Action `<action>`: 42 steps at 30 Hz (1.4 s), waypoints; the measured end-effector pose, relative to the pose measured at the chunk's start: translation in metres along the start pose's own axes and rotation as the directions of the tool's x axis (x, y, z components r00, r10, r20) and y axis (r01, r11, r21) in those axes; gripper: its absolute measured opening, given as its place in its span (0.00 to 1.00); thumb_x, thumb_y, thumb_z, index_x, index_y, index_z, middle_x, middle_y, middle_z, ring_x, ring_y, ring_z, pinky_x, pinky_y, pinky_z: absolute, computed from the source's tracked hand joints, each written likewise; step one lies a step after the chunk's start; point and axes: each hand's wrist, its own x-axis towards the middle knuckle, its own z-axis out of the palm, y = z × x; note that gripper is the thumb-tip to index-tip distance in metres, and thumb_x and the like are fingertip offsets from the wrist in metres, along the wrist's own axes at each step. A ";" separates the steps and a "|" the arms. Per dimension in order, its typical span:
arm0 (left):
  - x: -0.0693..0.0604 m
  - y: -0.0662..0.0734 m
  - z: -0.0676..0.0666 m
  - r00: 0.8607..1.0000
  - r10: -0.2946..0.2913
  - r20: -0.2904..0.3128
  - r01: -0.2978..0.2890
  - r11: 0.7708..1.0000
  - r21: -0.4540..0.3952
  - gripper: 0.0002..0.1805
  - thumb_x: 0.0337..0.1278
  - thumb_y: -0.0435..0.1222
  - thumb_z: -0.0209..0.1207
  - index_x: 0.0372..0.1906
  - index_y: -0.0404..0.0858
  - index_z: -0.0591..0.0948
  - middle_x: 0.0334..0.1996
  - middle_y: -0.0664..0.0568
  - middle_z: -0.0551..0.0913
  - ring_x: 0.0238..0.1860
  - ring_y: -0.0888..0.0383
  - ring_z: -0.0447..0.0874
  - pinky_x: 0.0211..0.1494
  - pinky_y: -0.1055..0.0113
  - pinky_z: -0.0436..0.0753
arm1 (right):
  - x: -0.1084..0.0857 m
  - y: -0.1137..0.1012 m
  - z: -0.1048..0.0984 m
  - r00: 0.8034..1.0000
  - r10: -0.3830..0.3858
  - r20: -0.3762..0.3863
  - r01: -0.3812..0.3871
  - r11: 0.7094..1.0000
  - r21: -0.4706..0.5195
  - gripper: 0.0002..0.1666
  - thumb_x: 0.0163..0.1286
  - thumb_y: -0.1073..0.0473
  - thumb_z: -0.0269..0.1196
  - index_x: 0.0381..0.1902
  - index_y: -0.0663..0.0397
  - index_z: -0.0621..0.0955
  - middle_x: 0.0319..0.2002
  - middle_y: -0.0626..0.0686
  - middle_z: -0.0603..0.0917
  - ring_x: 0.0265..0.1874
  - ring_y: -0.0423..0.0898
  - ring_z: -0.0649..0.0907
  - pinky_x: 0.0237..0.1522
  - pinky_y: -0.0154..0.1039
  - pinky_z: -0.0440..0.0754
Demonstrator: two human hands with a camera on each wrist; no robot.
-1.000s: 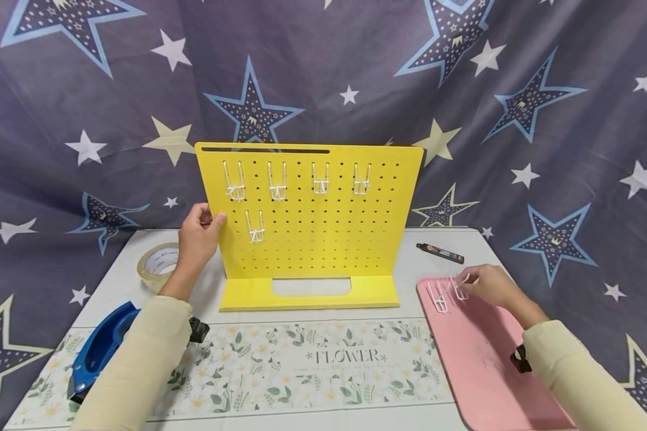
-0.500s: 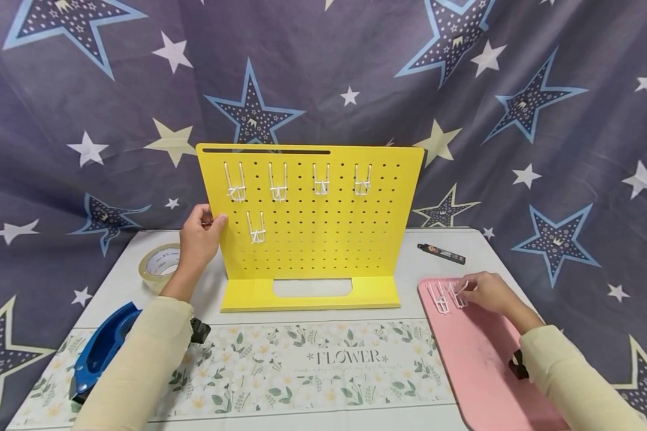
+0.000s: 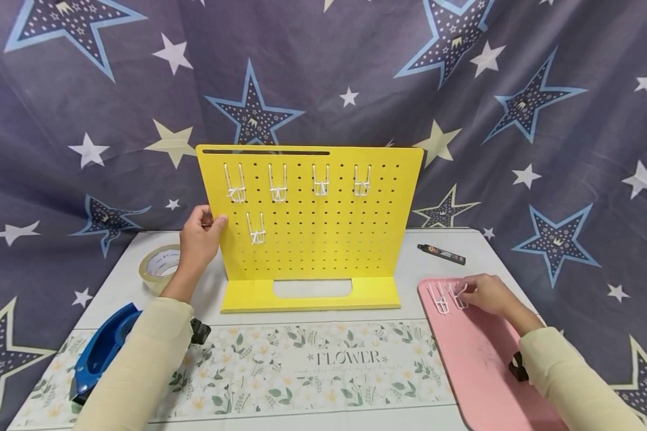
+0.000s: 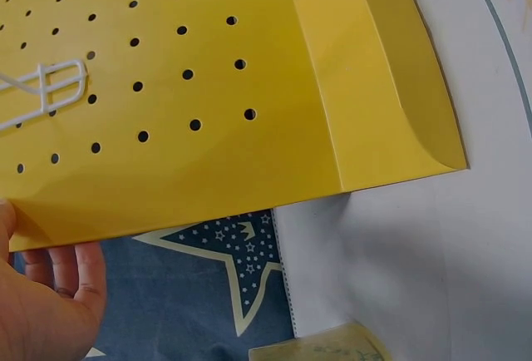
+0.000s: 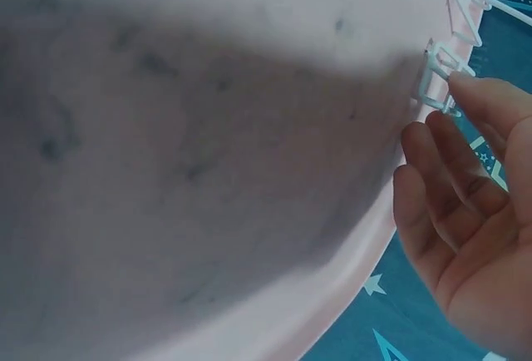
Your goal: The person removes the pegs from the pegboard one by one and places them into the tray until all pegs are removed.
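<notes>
In the head view a yellow pegboard (image 3: 336,230) stands upright on its base, with several white wire hooks across the top and one white hook (image 3: 256,237) lower left. My left hand (image 3: 200,238) grips the board's left edge, thumb on the front and fingers behind, as the left wrist view also shows. Over the far end of the pink tray (image 3: 487,359), my right hand (image 3: 486,294) pinches a white wire hook (image 5: 427,78) between thumb and fingertips. Beside it another white hook (image 3: 441,306) lies on the tray. Fingers partly hide the pinched hook in the head view.
Behind the tray lies a black marker-like pen (image 3: 442,254). A roll of clear tape (image 3: 150,275) and a blue tape dispenser (image 3: 99,353) are at the left, partly behind the left arm. A star-patterned curtain (image 3: 323,78) hangs behind the table.
My right hand has lowered slightly at the tray's far end, bringing the pinched hook down beside the other one. My left hand keeps its hold on the pegboard.
</notes>
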 end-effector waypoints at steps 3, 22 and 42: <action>0.000 0.000 0.000 1.000 0.000 -0.004 0.000 1.000 -0.002 0.16 0.72 0.42 0.60 0.54 0.35 0.76 0.43 0.44 0.80 0.40 0.60 0.76 0.43 0.75 0.73 | 0.000 -0.002 -0.009 1.000 -0.027 0.011 0.027 1.000 -0.014 0.05 0.60 0.59 0.70 0.36 0.46 0.88 0.27 0.43 0.87 0.27 0.37 0.80 0.33 0.38 0.76; -0.001 0.000 0.000 1.000 -0.004 -0.001 0.004 1.000 -0.005 0.16 0.72 0.41 0.59 0.55 0.35 0.76 0.44 0.44 0.80 0.41 0.58 0.77 0.41 0.77 0.73 | 0.020 -0.041 -0.064 0.992 -0.055 -0.117 0.054 0.998 -0.012 0.10 0.67 0.61 0.66 0.45 0.56 0.87 0.36 0.54 0.90 0.35 0.52 0.89 0.42 0.52 0.84; -0.001 0.000 0.001 1.000 -0.007 -0.004 0.007 1.000 -0.021 0.15 0.72 0.41 0.60 0.54 0.36 0.76 0.43 0.45 0.80 0.42 0.57 0.78 0.42 0.76 0.73 | 0.071 -0.170 -0.038 0.965 -0.218 -0.149 0.227 0.973 0.050 0.11 0.68 0.60 0.67 0.47 0.54 0.88 0.36 0.50 0.89 0.33 0.44 0.86 0.39 0.43 0.84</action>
